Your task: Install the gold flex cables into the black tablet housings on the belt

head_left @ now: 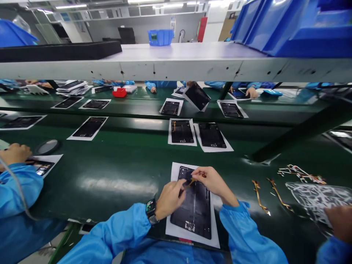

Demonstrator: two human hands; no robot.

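Note:
In front of me a black tablet back housing [189, 216] lies on a white sheet [172, 229], its lower end toward me. Over its upper part, my right hand [213, 181] pinches a small orange flex cable [191, 181] between thumb and fingertips. My left hand [170, 198], with a dark watch [150, 208] on the wrist, is closed at the cable's other end; its fingertips partly hide that end. Two similar orange flex cables lie on the green bench to the right, a nearer one [257, 196] and a farther one [279, 195].
A plastic bag of white strips [321, 200] and loose flex cables [301, 173] lie right, near another person's hand [339, 222]. A green post [291, 128] slants up there. Housings on sheets [182, 132] lie ahead, under a shelf [176, 69]. A co-worker's hand [16, 154] is left.

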